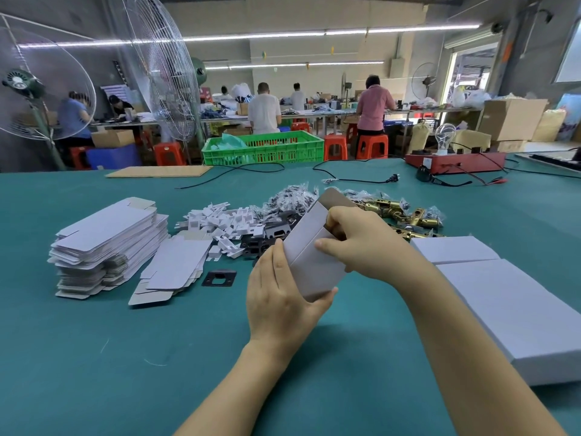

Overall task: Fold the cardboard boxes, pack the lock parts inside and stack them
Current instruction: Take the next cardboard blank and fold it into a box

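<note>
A white cardboard box is held tilted above the green table, its brown-lined top flap standing open. My left hand grips its lower end. My right hand holds its upper part, fingers curled over the open end. A tall stack of flat white box blanks lies at the left, with a few loose blanks beside it. Behind the box lie white cardboard inserts, black plates, small bagged parts and brass latches. Finished white boxes lie in a row at the right.
One black plate lies alone on the green table. A brown cardboard sheet, black cables and a red device sit at the far edge. Beyond stand a green crate, fans and people at benches.
</note>
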{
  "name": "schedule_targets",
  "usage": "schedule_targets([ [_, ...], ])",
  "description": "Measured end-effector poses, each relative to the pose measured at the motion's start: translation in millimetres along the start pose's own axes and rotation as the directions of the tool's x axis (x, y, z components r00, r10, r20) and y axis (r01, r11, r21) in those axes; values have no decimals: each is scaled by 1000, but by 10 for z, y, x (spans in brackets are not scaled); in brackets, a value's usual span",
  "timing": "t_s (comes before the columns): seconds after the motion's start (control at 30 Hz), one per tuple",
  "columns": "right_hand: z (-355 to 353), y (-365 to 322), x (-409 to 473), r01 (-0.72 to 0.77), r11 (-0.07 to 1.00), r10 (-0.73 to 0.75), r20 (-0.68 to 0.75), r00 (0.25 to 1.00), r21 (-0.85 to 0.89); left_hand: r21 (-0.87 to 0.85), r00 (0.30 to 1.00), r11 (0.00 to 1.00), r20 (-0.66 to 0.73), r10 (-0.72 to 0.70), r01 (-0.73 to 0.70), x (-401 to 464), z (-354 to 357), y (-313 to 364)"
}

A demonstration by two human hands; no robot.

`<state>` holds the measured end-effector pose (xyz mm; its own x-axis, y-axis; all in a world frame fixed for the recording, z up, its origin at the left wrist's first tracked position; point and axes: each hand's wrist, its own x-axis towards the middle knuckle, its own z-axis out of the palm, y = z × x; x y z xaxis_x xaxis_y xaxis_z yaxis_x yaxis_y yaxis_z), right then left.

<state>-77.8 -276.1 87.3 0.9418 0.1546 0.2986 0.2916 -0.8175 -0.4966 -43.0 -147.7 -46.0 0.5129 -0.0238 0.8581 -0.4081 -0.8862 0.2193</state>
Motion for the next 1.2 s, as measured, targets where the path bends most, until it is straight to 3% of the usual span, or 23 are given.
schedule_targets([
  [0.3, 117, -20, 16, 166, 986, -166, -58, 985, 0, -81, 996, 992, 6, -91, 91, 35, -73, 66],
  [0.4, 192, -52, 34, 225, 974, -223, -94, 970, 15, -139, 978, 970, 85, -188, 199, 42, -85, 88],
  [0.47, 228, -91, 42, 270, 959, -248, -210, 946, 84, -193, 938, 923, 170, -302, 332, 63, -112, 96],
  [0.53, 267, -122, 48, 247, 943, -144, -395, 907, 223, -252, 874, 842, 233, -426, 477, 80, -105, 76],
  [0.6, 303, -136, 50, 159, 902, 78, -514, 854, 401, -328, 827, 759, 251, -504, 562, 89, -88, 41],
  [0.7, 386, -76, 87, 19, 932, 191, -535, 823, 362, -406, 796, 687, 241, -556, 603, 101, -86, 10],
  [0.77, 458, -40, 111, -30, 932, 187, -408, 894, 361, -447, 797, 664, 256, -547, 600, 91, -97, 17],
  [0.87, 633, -59, 110, -62, 843, 226, -247, 942, 534, -518, 801, 614, 319, -508, 596, 86, -134, 38],
  [1.07, 838, -29, 98, 31, 804, 213, -337, 917, 593, -614, 795, 506, 450, -406, 606, 65, -96, -14],
  [1.2, 828, 43, 121, 36, 804, 226, -362, 904, 594, -684, 831, 472, 477, -286, 556, 57, -96, -17],
])
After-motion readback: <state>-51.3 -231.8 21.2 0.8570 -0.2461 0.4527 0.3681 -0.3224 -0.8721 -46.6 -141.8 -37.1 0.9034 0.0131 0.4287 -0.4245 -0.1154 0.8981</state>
